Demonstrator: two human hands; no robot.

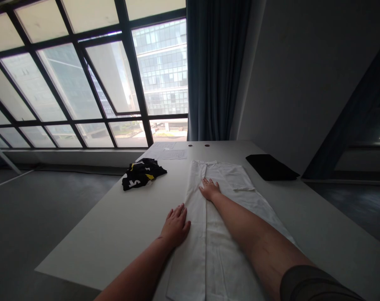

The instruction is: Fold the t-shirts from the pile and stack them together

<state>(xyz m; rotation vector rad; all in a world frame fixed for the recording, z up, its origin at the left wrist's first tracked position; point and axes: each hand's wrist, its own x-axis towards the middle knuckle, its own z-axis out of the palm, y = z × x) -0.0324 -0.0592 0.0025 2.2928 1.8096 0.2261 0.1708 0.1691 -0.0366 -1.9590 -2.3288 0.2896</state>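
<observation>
A long white garment (223, 234) lies spread lengthwise on the white table, with a straight seam or fold running down it and what looks like a pocket near its far right part. Its exact kind I cannot tell. My left hand (176, 225) rests at the garment's left edge, fingers stretched out. Farther up, my right hand (210, 189) lies flat on the cloth beside the long seam, its fingers apart. Neither hand grips anything. My right forearm hides some of the garment's right side.
On the table (92, 246), a crumpled black garment with yellow and white marks (142, 173) lies left, near paper sheets (174, 154). A folded black item (271, 167) lies right. Two small dark round spots show at the far end. Behind are windows and a blue curtain (216, 71).
</observation>
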